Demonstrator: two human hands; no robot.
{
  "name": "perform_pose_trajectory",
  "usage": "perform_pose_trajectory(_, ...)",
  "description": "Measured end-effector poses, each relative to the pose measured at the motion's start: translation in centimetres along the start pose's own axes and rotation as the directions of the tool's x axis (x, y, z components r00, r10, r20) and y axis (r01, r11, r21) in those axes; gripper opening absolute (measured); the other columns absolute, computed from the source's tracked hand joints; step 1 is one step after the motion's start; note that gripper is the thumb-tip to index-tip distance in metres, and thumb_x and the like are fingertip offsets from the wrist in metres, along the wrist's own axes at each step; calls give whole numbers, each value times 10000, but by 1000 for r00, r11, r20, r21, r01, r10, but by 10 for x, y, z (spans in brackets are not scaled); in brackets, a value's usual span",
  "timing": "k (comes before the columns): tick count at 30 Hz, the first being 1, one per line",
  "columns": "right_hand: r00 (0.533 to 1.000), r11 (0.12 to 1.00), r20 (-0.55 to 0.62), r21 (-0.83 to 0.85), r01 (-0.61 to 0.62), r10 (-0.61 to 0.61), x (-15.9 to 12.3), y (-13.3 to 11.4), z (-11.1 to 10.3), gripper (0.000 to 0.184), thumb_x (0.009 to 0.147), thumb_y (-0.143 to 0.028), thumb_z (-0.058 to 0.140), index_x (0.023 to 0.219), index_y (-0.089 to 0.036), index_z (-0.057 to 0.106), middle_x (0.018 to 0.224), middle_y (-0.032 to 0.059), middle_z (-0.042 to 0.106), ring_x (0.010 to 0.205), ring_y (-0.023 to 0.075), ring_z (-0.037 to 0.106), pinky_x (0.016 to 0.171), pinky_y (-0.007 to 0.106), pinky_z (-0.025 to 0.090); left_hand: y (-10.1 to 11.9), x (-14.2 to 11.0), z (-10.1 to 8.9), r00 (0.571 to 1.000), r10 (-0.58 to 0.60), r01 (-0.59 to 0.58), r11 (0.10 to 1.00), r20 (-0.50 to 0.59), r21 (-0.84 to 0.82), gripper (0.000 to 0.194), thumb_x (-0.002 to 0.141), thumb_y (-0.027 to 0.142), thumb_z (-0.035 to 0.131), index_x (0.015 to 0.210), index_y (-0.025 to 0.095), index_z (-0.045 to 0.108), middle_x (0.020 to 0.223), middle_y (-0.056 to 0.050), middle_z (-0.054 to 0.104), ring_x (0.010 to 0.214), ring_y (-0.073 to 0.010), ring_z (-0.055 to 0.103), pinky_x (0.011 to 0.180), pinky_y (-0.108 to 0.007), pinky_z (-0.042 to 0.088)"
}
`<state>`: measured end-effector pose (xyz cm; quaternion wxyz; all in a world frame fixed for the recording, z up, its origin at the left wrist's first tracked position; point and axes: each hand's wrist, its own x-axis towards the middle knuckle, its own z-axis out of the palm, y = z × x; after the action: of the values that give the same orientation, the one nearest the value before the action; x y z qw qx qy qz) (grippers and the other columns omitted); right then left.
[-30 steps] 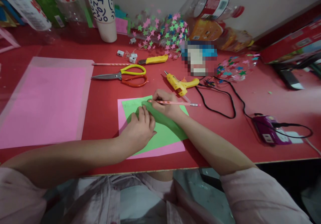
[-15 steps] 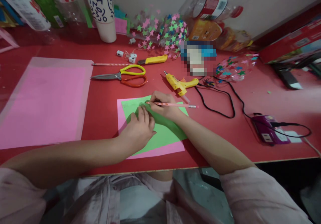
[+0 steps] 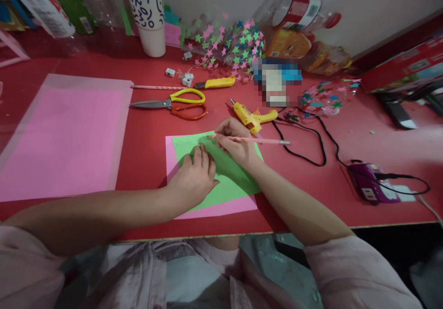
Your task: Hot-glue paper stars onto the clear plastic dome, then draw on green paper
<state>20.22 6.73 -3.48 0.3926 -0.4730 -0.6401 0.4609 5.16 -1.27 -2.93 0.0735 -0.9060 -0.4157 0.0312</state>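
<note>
My right hand (image 3: 235,143) grips a pink patterned pencil (image 3: 263,140) over the upper part of a green sheet of paper (image 3: 228,186). The pencil's tip is close to the paper, near my left fingertips, and its rear end points right. With fingers extended and slightly bent, my left hand (image 3: 195,175) lies on the green sheet. Whether a small piece sits under those fingertips I cannot make out. Faint pencil marks show at the sheet's upper left. Beneath it lies a pink sheet (image 3: 242,204), which sticks out at the left and bottom.
Scissors (image 3: 173,103), a second pencil (image 3: 157,87), a yellow cutter knife (image 3: 218,83) and a yellow glue gun (image 3: 254,117) lie beyond my hands. Large pink sheets (image 3: 69,133) lie left. A purple power adapter (image 3: 372,182) with a black cord sits right. Bottles and a white cup (image 3: 152,27) stand behind.
My right hand has shifted slightly up and right over the green sheet, and the pencil has tilted a little. My left hand stays on the paper. The view has moved slightly.
</note>
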Motion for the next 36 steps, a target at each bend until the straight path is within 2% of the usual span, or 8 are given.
perform_pose_trajectory(4,998,997,59,-67,40,-36,2,8,2,113,732,-206,559,676,-212,462,549,-63,470,499,76,419,464,222,315,0,1,0,1000,12,-12,1000,6,-11,560,965,404,414,1277,-49,517,1323,-360,511,1233,-435,525,838,-456,521)
perform_pose_trajectory(13,997,993,61,-102,52,-46,2,8,3,90,733,-197,526,683,-214,453,560,-61,479,510,78,420,480,225,318,0,1,0,1000,15,-15,1000,-13,21,533,972,387,394,1253,-41,539,1300,-352,537,1213,-440,541,791,-445,541)
perform_pose_trajectory(29,994,982,70,-166,93,-83,1,9,3,88,731,-208,535,666,-207,477,586,-48,480,556,91,424,506,235,312,1,1,-1,1000,19,-19,999,4,44,539,974,383,383,1263,-49,525,1305,-358,528,1211,-445,540,803,-457,536)
perform_pose_trajectory(36,998,988,45,-144,55,-49,1,11,3,87,732,-191,543,674,-211,481,574,-49,487,549,95,434,496,232,330,1,0,-1,1000,21,-21,999,0,28,534,973,377,389,1266,-49,522,1306,-358,527,1214,-447,536,799,-458,529)
